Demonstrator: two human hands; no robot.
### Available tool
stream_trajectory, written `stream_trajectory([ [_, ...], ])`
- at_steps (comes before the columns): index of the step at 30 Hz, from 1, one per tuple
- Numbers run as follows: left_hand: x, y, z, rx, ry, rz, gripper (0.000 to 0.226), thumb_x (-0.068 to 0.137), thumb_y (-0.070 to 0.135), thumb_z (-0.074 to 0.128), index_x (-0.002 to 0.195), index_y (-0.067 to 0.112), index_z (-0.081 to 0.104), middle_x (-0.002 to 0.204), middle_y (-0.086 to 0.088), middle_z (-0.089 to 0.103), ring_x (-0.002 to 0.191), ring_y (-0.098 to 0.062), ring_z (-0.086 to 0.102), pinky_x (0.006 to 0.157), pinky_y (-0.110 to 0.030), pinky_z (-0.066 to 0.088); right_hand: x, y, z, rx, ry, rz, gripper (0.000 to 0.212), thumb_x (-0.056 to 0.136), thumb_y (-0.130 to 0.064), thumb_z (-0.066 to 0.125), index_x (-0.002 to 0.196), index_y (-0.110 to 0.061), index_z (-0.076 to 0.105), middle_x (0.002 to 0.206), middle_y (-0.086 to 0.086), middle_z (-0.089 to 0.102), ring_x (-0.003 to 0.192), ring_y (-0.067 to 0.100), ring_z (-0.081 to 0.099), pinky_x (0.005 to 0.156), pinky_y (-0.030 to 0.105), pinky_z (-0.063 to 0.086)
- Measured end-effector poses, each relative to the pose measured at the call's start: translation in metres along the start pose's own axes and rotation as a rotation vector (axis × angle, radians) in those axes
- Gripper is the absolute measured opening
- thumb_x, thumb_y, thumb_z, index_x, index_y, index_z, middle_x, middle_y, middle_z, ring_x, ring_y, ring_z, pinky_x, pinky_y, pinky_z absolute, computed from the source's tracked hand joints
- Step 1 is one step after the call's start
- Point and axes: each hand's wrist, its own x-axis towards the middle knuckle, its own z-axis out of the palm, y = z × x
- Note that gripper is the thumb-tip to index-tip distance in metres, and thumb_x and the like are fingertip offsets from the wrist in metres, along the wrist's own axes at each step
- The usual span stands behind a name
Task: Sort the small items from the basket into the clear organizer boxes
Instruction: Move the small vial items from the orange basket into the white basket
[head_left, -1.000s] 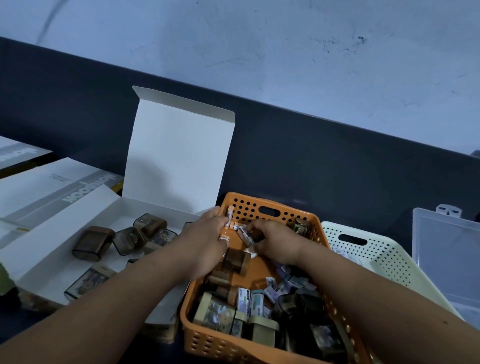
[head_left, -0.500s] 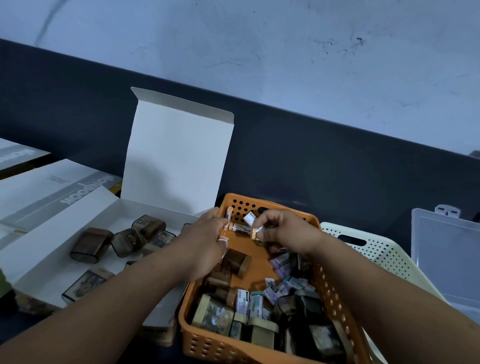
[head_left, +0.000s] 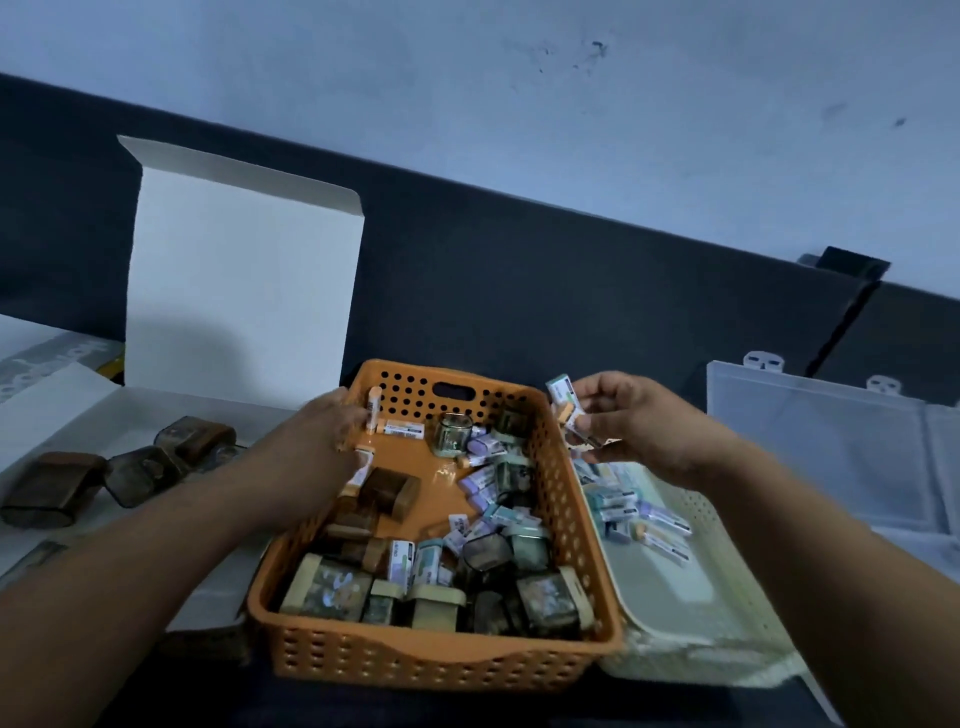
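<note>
Your right hand (head_left: 639, 431): fingers (head_left: 597, 385) curled, pinching a few small cartridges (head_left: 563, 397) over the right rim of the orange basket (head_left: 436, 660). Your left hand (head_left: 317, 441): fingers curled on white-and-orange tubes (head_left: 373, 410) at the basket's far-left corner. Basket sits mid-tabletop at the near edge, still loaded with mixed items. White basket (head_left: 727, 525) touches its right side and holds more cartridges. Clear organizer box (head_left: 831, 457) lies open at the right edge. Open white carton (head_left: 244, 291) with brown cases (head_left: 47, 488) sits on the left.
</note>
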Motion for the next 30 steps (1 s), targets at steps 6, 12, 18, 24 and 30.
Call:
stream_trajectory([
  [6,0.004,-0.003,0.002,-0.006,0.006,0.008,0.030,0.094,0.010,0.052,0.122,0.019,0.054,0.125,0.009,0.047,0.110,-0.013,0.050,0.094,-0.031,0.041,-0.030,0.034,-0.033,-0.066,0.148,0.189,0.018,0.090,0.002,0.060,0.105,-0.008,0.060,0.089,0.007,0.066,0.082,0.021,0.065,0.074,0.035,0.057],
  [12,0.004,-0.009,-0.001,0.011,-0.015,0.010,0.033,0.089,0.013,0.056,0.119,0.026,0.060,0.125,0.009,0.053,0.111,-0.015,0.056,0.098,-0.041,0.046,-0.032,0.054,-0.029,-0.250,0.149,0.283,0.037,0.092,0.009,0.052,0.123,-0.011,0.058,0.118,0.007,0.060,0.092,0.022,0.064,0.065,0.026,0.057],
  [18,0.004,-0.006,0.001,0.018,0.009,0.003,0.035,0.093,0.010,0.053,0.127,0.020,0.055,0.131,0.008,0.044,0.113,-0.014,0.050,0.094,-0.030,0.041,-0.027,0.038,-0.021,-0.902,0.221,0.219,0.050,0.094,-0.005,0.054,0.141,-0.021,0.047,0.146,0.004,0.046,0.122,0.025,0.053,0.094,0.032,0.046],
  [24,0.005,-0.005,0.002,-0.038,-0.004,-0.009,0.038,0.093,0.013,0.053,0.128,0.027,0.053,0.124,0.009,0.051,0.105,-0.013,0.057,0.094,-0.037,0.048,-0.004,-0.009,0.033,-0.886,0.178,-0.163,0.041,0.094,-0.014,0.054,0.133,-0.025,0.053,0.136,-0.001,0.052,0.121,0.020,0.052,0.091,0.027,0.043],
  [30,0.005,-0.010,0.003,0.048,0.015,-0.038,0.052,0.097,0.021,0.050,0.147,0.022,0.034,0.157,0.008,0.017,0.140,-0.019,0.029,0.113,-0.040,0.030,0.044,-0.030,0.102,-0.960,-0.140,-0.165,0.038,0.095,-0.018,0.055,0.131,-0.027,0.055,0.132,-0.003,0.055,0.114,0.017,0.055,0.093,0.029,0.047],
])
